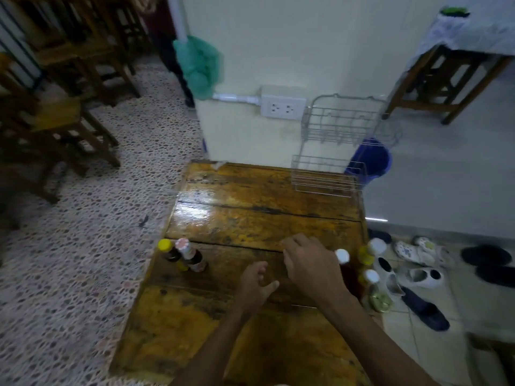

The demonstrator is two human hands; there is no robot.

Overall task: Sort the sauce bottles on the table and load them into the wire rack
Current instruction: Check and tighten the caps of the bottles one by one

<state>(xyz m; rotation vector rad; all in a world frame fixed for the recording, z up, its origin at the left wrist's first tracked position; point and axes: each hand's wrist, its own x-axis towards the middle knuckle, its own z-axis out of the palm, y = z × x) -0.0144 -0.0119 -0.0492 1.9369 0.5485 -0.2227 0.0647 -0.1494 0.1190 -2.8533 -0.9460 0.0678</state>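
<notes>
A worn wooden table (250,215) fills the middle. Two dark sauce bottles stand at its left edge: one with a yellow cap (167,250), one with a white and pink cap (191,254). At the right edge stand three white-capped bottles: a reddish one (344,263), a yellow one (372,250) and a pale one (374,288). The two-tier wire rack (337,151) stands at the table's far right, with nothing in it. My left hand (255,285) hovers open over the table's middle. My right hand (309,263) hovers beside it, fingers loosely spread, just left of the reddish bottle.
A wall with a socket (281,107) stands behind the table. A blue bucket (370,160) sits behind the rack. Several shoes (418,254) lie on the floor to the right. Wooden chairs (64,112) stand at the left, a stool (443,76) at far right.
</notes>
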